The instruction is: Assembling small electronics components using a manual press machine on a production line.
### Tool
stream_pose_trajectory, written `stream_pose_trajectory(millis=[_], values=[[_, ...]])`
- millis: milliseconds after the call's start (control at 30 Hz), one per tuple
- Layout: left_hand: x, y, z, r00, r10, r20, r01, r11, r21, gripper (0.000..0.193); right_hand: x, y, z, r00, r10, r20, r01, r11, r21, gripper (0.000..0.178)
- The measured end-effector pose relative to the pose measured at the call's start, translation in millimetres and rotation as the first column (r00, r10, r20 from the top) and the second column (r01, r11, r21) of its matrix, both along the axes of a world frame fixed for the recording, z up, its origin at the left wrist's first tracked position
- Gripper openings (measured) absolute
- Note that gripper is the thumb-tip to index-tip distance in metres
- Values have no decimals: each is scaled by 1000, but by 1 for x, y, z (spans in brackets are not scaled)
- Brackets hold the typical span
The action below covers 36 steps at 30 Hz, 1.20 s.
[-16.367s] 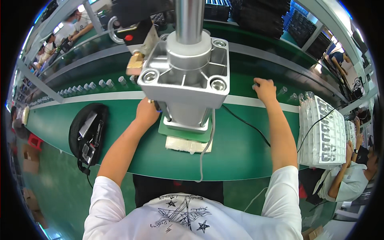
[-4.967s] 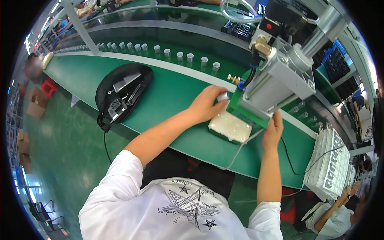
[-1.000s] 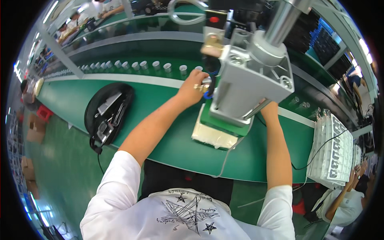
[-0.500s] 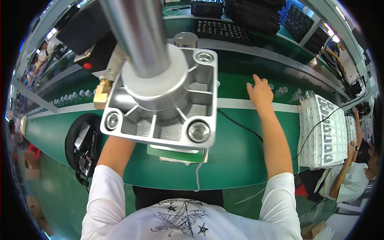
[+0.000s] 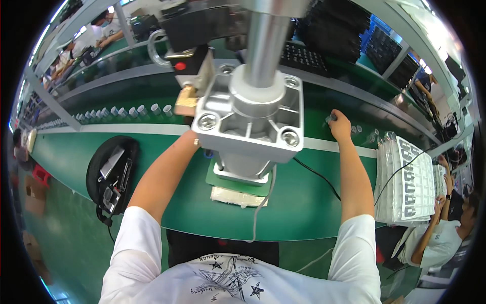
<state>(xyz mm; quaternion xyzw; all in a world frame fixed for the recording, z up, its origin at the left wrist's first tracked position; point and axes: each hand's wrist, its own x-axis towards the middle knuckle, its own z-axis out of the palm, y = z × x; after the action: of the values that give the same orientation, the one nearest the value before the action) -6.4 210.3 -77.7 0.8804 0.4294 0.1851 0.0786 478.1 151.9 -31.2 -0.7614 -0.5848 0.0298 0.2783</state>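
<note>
My right hand (image 5: 340, 126) is at the far side of the green bench, its fingers closed on a small clear cylinder (image 5: 330, 119). More small clear cylinders (image 5: 357, 129) stand just right of that hand. My left forearm (image 5: 169, 169) reaches to a metal pneumatic press (image 5: 248, 116), which hides the left hand and its fingers. The press rises in the middle, a silver block with a thick shiny rod above it. Under it lie a green plate (image 5: 215, 178) and a pale block (image 5: 235, 196).
A long row of small pale cylinders (image 5: 136, 112) runs along the back left. An open black case (image 5: 114, 172) with tools lies left. Bagged white trays (image 5: 405, 182) are stacked right, near another person (image 5: 440, 233). Cables (image 5: 324, 177) cross the bench.
The spread fingers of my right hand have closed on a small clear cylinder. My view has shifted, so the press looks smaller and further right, and more of my left forearm shows.
</note>
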Motion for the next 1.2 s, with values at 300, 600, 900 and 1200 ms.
stream_pose_trajectory(millis=[300, 600, 900, 1200], values=[[1, -119, 103, 892, 160, 423, -140, 987, -79, 24, -174, -141, 101, 710, 451, -541, -571, 818, -67, 42], [13, -202, 79, 648, -19, 762, 339, 902, -266, 32, -256, -180, 66, 476, 424, -771, -667, 745, -1, 44], [11, -207, 78, 841, -119, 528, 197, 976, -93, 39, -257, -194, 56, 614, 431, -661, -509, 857, 85, 49], [-2, -215, 77, 770, 2, 638, 96, 988, -118, 40, -226, -174, 11, 748, 620, -236, -547, 778, 310, 37]])
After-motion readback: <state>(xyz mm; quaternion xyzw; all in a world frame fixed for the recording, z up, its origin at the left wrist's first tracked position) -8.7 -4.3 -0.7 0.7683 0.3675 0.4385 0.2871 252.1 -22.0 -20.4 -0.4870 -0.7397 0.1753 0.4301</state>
